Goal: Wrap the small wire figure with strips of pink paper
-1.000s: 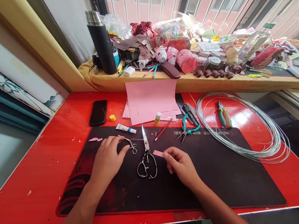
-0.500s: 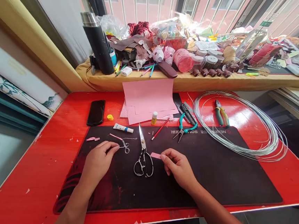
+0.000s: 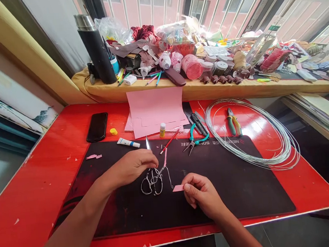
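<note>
My left hand (image 3: 136, 166) is closed in a pinch on a bent wire piece (image 3: 166, 168), which has a coiled middle and one arm wrapped in pink. It is held above the scissors (image 3: 152, 186), and the hand hides part of their blades. The scissors lie on the black mat (image 3: 231, 194) with their handles toward me. My right hand (image 3: 201, 193) pinches a small strip of pink paper (image 3: 178, 188) between thumb and fingers, its free end pointing left toward the wire.
Beyond the hands lie a glue tube (image 3: 128, 143), a small yellow-labelled bottle (image 3: 162, 130), a red pencil (image 3: 169, 141), teal pliers (image 3: 193, 142) and pink paper sheets (image 3: 157, 108). A wire coil (image 3: 282, 155) and green-yellow pliers (image 3: 234, 123) are right; a phone (image 3: 97, 127) is left.
My left hand has lifted the wire piece and carried it right, over the scissors. My right hand still holds the pink strip, slightly lower. The whole view has shifted a little.
</note>
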{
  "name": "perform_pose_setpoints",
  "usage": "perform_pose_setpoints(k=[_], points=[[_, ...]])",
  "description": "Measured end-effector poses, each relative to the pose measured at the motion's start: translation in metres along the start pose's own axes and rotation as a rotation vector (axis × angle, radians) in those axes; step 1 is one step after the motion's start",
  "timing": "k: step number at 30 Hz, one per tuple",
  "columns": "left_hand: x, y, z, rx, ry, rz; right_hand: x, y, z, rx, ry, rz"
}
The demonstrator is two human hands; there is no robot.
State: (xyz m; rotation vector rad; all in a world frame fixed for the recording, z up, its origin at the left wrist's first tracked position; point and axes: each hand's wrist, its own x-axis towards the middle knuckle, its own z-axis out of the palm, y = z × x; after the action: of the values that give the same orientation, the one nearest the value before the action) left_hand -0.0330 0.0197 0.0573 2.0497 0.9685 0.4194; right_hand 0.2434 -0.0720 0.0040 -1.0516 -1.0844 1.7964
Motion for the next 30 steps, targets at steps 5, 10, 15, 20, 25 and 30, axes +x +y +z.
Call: perform_pose_setpoints(k=[5,10,15,20,25,30], points=[[0.047,0.000,0.017,0.066,-0.253,0.119,-0.012,0.003,-0.013,0.029,0.097,-0.016],[0.072,-0.006,0.030,0.272,-0.292,0.196,-0.016,0.008,-0.017,0.056,0.153,-0.011],[0.082,-0.012,0.037,0.471,-0.176,0.200,-0.014,0.007,-0.010,0.017,0.166,-0.012],[0.056,-0.009,0.042,0.449,0.083,0.060,-0.015,0.008,-0.008,-0.051,0.170,0.002],[0.008,-0.004,0.062,0.440,0.120,0.005,-0.015,0.008,-0.009,-0.036,0.155,0.002],[-0.013,0.003,0.079,0.531,0.102,0.028,-0.012,0.005,-0.005,-0.086,0.166,0.015]])
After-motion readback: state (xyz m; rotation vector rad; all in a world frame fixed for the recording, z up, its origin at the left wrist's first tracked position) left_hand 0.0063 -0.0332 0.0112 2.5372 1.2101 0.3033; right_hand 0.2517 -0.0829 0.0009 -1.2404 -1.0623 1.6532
